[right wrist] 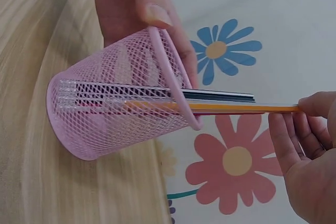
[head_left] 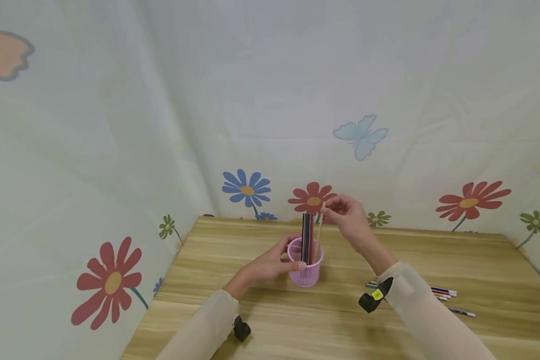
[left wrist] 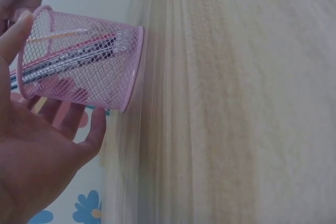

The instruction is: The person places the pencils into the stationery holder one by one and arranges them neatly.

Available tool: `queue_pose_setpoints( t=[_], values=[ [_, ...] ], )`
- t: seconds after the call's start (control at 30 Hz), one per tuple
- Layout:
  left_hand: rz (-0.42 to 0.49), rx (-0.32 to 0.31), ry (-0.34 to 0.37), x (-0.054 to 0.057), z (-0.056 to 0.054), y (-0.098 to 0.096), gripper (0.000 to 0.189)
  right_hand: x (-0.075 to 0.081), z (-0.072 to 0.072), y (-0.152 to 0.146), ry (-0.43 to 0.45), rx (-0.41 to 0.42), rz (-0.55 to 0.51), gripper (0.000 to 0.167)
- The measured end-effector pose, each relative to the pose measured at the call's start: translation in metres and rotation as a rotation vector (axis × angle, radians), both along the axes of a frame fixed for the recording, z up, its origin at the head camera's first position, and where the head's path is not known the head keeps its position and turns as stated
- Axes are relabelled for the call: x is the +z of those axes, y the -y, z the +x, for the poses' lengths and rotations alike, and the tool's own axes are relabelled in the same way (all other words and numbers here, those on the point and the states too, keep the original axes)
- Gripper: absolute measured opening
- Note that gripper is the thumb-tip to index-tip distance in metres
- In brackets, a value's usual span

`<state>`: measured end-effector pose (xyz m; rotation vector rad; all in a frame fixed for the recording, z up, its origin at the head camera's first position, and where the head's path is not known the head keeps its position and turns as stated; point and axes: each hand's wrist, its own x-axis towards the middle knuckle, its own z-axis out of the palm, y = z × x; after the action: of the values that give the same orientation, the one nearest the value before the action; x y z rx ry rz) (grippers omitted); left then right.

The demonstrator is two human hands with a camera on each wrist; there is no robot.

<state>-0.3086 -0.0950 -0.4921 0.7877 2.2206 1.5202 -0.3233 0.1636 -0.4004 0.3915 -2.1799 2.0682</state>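
Note:
A pink mesh pencil cup (head_left: 306, 279) stands on the wooden table, and my left hand (head_left: 270, 264) grips it around the side near the rim, thumb at the front. Several dark and red pencils (head_left: 306, 235) stand upright inside, a little tilted. My right hand (head_left: 348, 220), above the cup's right side, pinches the top end of an orange-yellow pencil (right wrist: 231, 106) between thumb and fingertips. Through the mesh in the right wrist view, that pencil's lower part shows inside the cup, its end above the base, beside the other pencils.
Several loose pencils (head_left: 445, 291) lie on the table (head_left: 234, 235) at the right, partly behind the right forearm. A pale curtain (head_left: 270, 100) printed with flowers and butterflies hangs close behind the table's far edge and along its left side.

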Motion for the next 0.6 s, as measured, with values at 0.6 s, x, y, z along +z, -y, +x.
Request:
queue_pose_setpoints(
  t=[0.6],
  values=[
    [-0.004,0.011,0.020,0.000,0.001,0.002,0.078,-0.031,-0.009,0.005,0.083,0.049,-0.036,0.024]
  ],
)
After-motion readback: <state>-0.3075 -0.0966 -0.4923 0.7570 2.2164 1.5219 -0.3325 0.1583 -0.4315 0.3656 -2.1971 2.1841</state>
